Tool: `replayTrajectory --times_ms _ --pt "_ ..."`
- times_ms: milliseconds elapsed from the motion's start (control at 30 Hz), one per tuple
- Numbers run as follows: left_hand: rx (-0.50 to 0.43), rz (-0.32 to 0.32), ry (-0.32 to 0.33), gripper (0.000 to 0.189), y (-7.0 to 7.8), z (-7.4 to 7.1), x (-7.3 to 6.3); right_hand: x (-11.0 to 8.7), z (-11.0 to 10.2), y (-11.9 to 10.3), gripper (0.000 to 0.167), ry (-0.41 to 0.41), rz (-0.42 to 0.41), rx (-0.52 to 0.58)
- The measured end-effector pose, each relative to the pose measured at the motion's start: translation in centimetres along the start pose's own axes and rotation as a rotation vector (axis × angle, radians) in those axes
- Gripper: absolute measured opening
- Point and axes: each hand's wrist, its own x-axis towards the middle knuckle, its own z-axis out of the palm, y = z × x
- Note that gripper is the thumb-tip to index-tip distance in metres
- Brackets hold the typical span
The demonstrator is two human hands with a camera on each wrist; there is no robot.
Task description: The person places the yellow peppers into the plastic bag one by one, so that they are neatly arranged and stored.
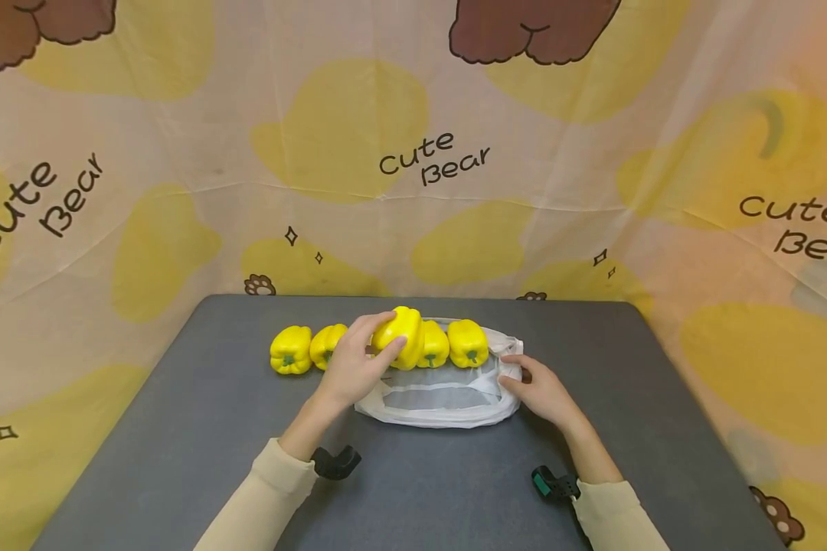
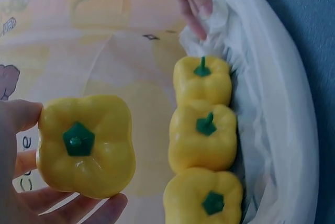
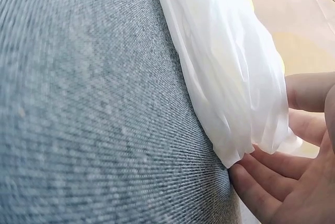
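Left hand (image 1: 354, 367): fingers grasping a yellow pepper (image 1: 401, 340), held near the left end of the white bag (image 1: 441, 417); right hand (image 1: 540, 392): fingers touching the bag's right end, grip not determinable; further yellow peppers (image 1: 468, 344) line its far side; two others (image 1: 291, 350) sit leftward on the grey surface (image 1: 420, 482).

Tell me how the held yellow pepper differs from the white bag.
Color: the held pepper is yellow with a green stem; the bag is white.
Shape: the held pepper is rounded and lobed; the bag is thin and wrinkled.
Place: the left hand holds the pepper up; the bag rests on the table.
Shared: both are touched; the right hand grips the bag's edge.
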Motion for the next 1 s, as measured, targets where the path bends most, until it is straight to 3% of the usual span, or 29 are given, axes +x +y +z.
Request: replayTrajectory --times_ms 400,500,1000 --pt "-0.030 0.053 0.008 0.046 0.3 3.7 0.4 0.0 0.0 0.3 0.048 -0.001 0.005 -0.004" --pt "-0.024 0.040 0.001 0.046 0.5 4.6 0.2 0.0 0.0 0.3 0.048 0.003 0.002 -0.001" --pt "0.019 0.035 -0.110 0.046 0.8 9.2 -1.0 -0.1 0.2 0.0 0.047 0.013 -0.003 0.005"
